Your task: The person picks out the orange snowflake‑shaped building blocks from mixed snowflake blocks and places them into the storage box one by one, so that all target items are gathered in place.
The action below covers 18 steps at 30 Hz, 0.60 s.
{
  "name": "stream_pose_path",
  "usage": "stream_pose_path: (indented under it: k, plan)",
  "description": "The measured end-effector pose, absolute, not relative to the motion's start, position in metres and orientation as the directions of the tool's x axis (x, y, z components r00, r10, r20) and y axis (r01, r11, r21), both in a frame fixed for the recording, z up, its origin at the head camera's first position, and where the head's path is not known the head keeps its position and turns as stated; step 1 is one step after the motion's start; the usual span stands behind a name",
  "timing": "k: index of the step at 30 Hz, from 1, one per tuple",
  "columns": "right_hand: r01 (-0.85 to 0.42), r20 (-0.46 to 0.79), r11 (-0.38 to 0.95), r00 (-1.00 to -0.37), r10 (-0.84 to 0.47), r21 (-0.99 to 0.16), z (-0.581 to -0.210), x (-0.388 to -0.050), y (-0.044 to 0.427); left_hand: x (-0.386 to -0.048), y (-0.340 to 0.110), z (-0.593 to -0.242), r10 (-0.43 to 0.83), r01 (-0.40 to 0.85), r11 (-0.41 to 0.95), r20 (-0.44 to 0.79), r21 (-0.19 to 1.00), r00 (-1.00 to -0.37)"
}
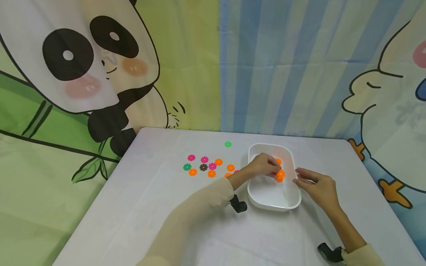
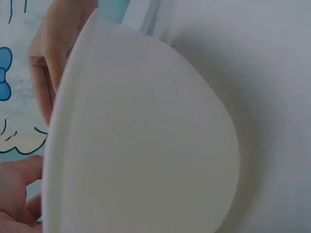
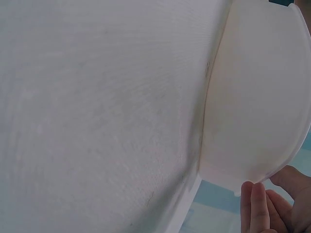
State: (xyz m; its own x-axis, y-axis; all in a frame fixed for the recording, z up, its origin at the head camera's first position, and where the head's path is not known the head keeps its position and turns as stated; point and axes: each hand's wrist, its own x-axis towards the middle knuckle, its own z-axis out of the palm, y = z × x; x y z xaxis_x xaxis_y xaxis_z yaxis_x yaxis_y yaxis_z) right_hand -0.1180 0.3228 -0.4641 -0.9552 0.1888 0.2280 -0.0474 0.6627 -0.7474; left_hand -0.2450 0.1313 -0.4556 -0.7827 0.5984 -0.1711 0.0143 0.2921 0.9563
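Observation:
My left hand (image 1: 265, 165) reaches over the left rim of a white tray (image 1: 273, 207), fingertips at orange flower-shaped pieces (image 1: 280, 176) inside; whether it pinches one is hidden. To the right, my right hand (image 1: 318, 187) has its fingers extended at the tray's outer side. The left wrist view is mostly the tray's wall (image 2: 146, 131), with my left hand (image 2: 17, 196) at lower left and my right hand (image 2: 57, 41) above. In the right wrist view, straight fingers of my right hand (image 3: 277, 206) touch the edge of the tray (image 3: 257, 97).
Left of the tray, pink pieces (image 1: 204, 159), orange pieces (image 1: 218, 162), a dark green piece (image 1: 187, 167) and a brown piece (image 1: 203, 167) lie scattered on the white table (image 1: 133, 207). A light green piece (image 1: 227, 144) lies farther back. A patterned curtain (image 1: 286, 66) hangs behind.

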Motion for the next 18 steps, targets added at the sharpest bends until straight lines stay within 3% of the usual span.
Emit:
stream_pose_path:
  k: [8,18]
  plan:
    - [-0.064,0.237,0.646,-0.954,0.184,-0.761,-0.464,-0.119,0.323,-0.236,0.143,-0.470,0.600,0.190,0.493,-0.173,0.849,-0.781]
    - [-0.055,0.231,0.647,-0.954,0.190,-0.761,-0.466,-0.119,0.324,-0.232,0.146,-0.474,0.564,0.101,0.560,-0.289,0.822,-0.774]
